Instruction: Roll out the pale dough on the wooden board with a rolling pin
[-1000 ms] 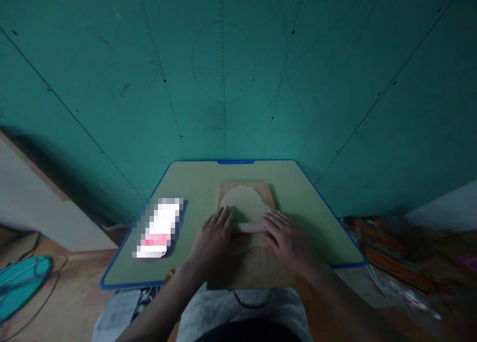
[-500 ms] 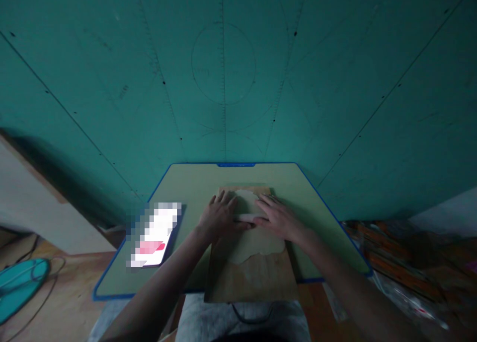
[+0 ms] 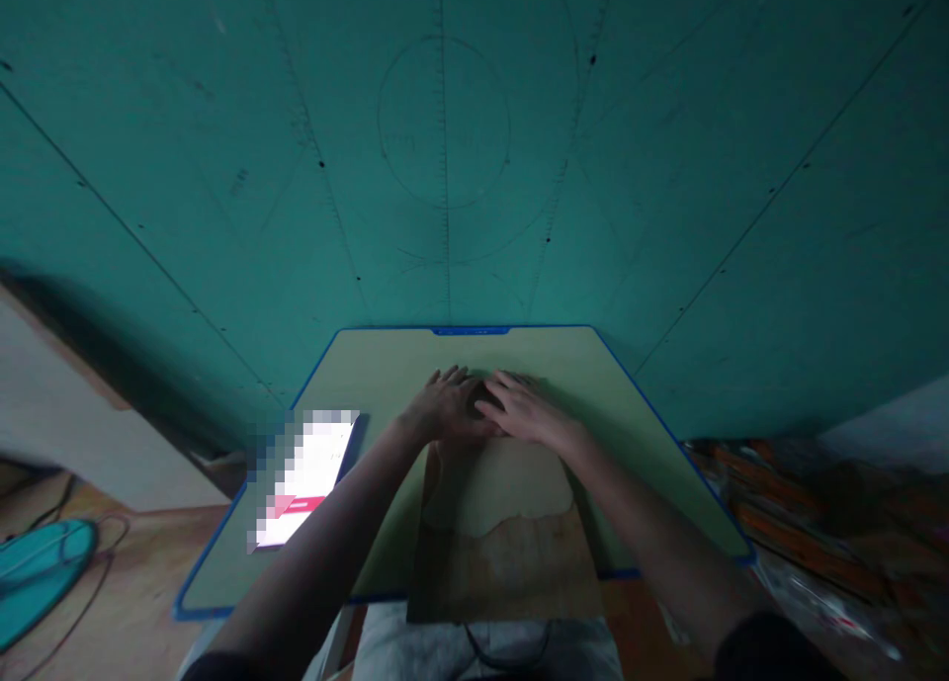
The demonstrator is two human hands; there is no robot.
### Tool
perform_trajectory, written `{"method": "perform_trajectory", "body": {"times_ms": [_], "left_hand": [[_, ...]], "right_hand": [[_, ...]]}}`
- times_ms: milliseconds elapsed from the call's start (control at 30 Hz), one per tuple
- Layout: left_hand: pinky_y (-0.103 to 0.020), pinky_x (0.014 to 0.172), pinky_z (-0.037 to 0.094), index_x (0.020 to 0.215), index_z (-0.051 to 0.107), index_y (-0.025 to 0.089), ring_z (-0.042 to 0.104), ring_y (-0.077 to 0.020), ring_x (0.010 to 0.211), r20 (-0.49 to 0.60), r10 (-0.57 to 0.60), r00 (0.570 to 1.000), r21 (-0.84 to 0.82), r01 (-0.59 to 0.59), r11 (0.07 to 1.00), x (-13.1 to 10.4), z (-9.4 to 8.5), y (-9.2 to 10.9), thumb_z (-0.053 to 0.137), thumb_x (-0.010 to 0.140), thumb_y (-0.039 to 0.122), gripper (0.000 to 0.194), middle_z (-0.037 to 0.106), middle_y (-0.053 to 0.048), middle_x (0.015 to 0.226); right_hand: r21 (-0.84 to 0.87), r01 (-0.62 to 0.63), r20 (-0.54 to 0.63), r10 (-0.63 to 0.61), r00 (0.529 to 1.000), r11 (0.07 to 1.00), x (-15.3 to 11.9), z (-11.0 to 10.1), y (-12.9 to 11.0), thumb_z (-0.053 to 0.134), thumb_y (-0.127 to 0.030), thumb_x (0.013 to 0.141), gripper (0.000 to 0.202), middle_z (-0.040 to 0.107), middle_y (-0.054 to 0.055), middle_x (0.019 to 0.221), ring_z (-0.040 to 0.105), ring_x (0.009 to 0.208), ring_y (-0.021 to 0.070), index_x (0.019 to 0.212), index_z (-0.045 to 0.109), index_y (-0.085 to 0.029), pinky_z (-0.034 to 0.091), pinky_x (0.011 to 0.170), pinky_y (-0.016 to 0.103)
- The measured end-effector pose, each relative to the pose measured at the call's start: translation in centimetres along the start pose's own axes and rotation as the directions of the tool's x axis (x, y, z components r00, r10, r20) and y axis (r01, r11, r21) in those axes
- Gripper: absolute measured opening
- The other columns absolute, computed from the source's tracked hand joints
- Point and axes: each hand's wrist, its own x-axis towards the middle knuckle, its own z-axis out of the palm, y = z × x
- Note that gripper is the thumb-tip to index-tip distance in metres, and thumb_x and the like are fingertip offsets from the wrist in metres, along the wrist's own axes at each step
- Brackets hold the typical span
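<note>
A flat sheet of pale dough (image 3: pixel 493 493) with a wavy near edge lies on a wooden board (image 3: pixel 511 574). My left hand (image 3: pixel 447 406) and my right hand (image 3: pixel 521 410) rest palm down over the far part of the dough. Their fingers are stretched out and spread, pointing away from me, with the thumbs almost meeting. The pale rod, like a small rolling pin, seen between my hands earlier is now hidden, probably beneath them.
The board sits on a pale table with a blue rim (image 3: pixel 667 444), its near end jutting past the front edge. A lit phone (image 3: pixel 315 468), partly blurred, lies at the left. Behind stands a green wall (image 3: pixel 445 167); clutter (image 3: pixel 801 543) fills the right floor.
Both hands have moved away from me along the dough, to the board's far end. More of the near dough is uncovered, and the rod no longer shows.
</note>
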Motion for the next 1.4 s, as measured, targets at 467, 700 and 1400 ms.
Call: {"method": "perform_trajectory", "body": {"times_ms": [467,700,1400], "left_hand": [[-0.051,0.118,0.039,0.144,0.053,0.006,0.043,-0.0413,0.147,-0.169,-0.109,0.98,0.101,0.127,0.987,-6.1,1.6,4.3,0.061,0.09,0.068,0.083,0.05,-0.027,0.154],[-0.055,0.112,0.044,0.14,0.057,0.015,0.048,-0.039,0.142,-0.258,0.007,0.966,0.119,0.025,0.993,-10.8,3.0,6.3,0.058,0.097,0.054,0.058,0.056,-0.017,0.151],[-0.057,0.109,0.042,0.124,0.067,0.021,0.047,-0.0385,0.141,-0.162,-0.199,0.967,0.076,0.213,0.974,-4.8,0.5,4.8,0.039,0.106,0.045,0.042,0.063,-0.016,0.141]], "right_hand": [[-0.047,0.048,-0.111,-0.053,0.992,0.998,-6.5,0.7,-2.1,0.051,-0.05,0.104,0.048,0.055,0.014,0.153,0.048,0.143,0.0301,0.138,0.063,-0.018,0.038,0.118,0.046],[-0.096,0.07,-0.299,-0.096,0.949,0.993,-11.5,3.0,-3.3,0.05,-0.021,0.101,0.036,0.064,0.012,0.143,0.058,0.132,0.0278,0.136,0.063,-0.019,0.048,0.11,0.048],[-0.066,-0.007,-0.122,-0.001,0.993,0.998,-5.4,0.4,-1.7,0.047,-0.051,0.104,0.048,0.058,0.013,0.149,0.052,0.138,0.0309,0.138,0.062,-0.02,0.04,0.115,0.048]]}}
